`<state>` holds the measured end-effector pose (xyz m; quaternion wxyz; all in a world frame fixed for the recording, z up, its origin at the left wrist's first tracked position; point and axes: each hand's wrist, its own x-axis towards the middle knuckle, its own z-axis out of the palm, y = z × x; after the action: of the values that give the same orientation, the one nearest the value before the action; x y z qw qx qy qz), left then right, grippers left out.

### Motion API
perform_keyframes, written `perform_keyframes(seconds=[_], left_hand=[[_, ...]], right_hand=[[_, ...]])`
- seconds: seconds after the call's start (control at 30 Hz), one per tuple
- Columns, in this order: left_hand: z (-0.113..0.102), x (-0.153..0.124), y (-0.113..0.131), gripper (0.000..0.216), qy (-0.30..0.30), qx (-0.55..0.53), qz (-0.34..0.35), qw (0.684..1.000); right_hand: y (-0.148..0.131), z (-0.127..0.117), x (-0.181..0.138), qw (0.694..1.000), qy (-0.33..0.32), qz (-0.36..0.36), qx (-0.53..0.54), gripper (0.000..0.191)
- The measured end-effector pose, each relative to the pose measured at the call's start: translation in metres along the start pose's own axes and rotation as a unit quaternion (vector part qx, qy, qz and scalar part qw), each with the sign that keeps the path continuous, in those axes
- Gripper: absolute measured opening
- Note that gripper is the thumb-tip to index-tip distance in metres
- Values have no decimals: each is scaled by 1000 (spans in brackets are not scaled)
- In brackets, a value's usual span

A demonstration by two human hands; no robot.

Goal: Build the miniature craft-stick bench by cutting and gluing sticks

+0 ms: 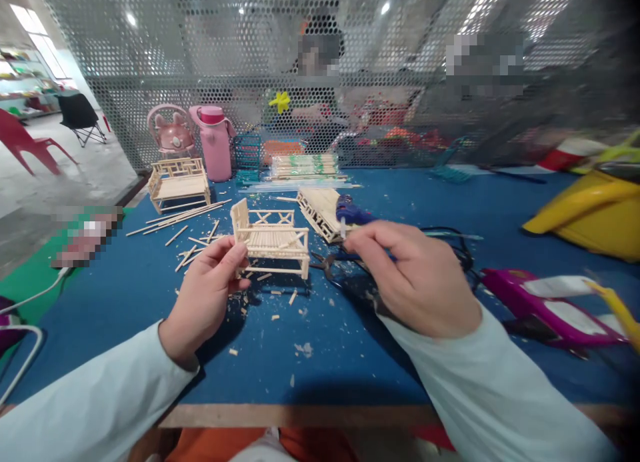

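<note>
My left hand [213, 289] grips a miniature wooden-stick bench [273, 242] by its left end, thumb in front, holding it just above the table. The bench has a slatted seat, a crossed-stick back rail and a taller end panel. My right hand [413, 275] is closed in a pinch to its right; whatever is between the fingertips I cannot make out. Just beyond those fingertips is a dark blue tool [353, 211], partly hidden, with a pale translucent stub [343, 229] beside it. Pliers [327, 265] lie partly beneath my right hand. Another stick-built piece [320, 212] lies tilted behind.
A second small bench [180, 185] stands at the back left, near loose sticks [175, 219] and a pink bottle [216, 145]. Bundled sticks [305, 165] lie before a perforated metal screen [165, 69]. At right are a purple-and-white object [550, 309] and a yellow container [595, 209].
</note>
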<state>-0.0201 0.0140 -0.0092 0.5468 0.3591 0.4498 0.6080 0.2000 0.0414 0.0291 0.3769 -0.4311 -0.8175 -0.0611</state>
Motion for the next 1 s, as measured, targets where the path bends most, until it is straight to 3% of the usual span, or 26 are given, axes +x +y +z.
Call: perform_keyframes(seconds=[0.1, 0.27, 0.6, 0.8, 1.0], left_hand=[[0, 0, 0, 24, 0, 5, -2, 1000], [1, 0, -1, 26, 5, 6, -3, 1000], [1, -1, -1, 30, 24, 5, -6, 1000], [1, -1, -1, 25, 1, 9, -7, 1000], [5, -2, 0, 28, 1, -3, -8, 1000]], right_hand=[[10, -13, -35, 991, -120, -5, -63, 37], [44, -16, -100, 970, -185, -41, -149, 36], [59, -19, -122, 980, -142, 24, -134, 35], [57, -17, -141, 976, -103, 27, -192, 35], [50, -13, -118, 965, -88, 27, -246, 36]])
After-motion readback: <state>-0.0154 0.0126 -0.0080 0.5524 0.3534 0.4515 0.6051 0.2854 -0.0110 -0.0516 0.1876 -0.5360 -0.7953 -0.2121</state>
